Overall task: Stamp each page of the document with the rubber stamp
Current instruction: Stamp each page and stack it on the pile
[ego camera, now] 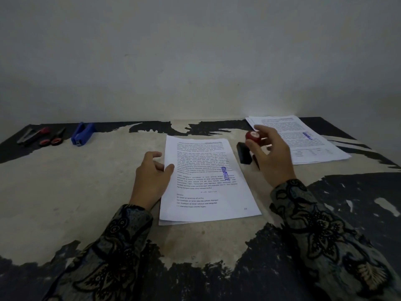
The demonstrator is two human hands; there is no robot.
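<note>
Head view: worn table point(65, 192), peeling dark surface, wall behind.

Top page point(208, 181) of the stack sits centre, text up, already carrying a blue stamp mark point(225, 173) on its right half. So this sheet looks done; next step is probably to move it off.

Left hand point(152, 179) rests at the page's left edge, fingers loosely curled, thumb tip touching the paper. Reads as holding the stack down or getting ready to lift the sheet; can't tell which.

Right hand point(271, 155) is closed on the stamp point(252, 135), fingers round the red knob. Stamp is lifted off the page, just right of it and above the ink pad point(244, 153), a dark block standing beside the stack. Pad close to the stack keeps re-inking short.

Done pile point(303, 142) lies at far right against the wall, well apart from the working stack, top sheet also showing a blue mark. Separate piles keep stamped and unstamped apart.

Far left, unused: scissors point(53, 139), blue stapler point(82, 134), and a grey-and-red tool point(32, 134), possibly a staple remover.
</note>
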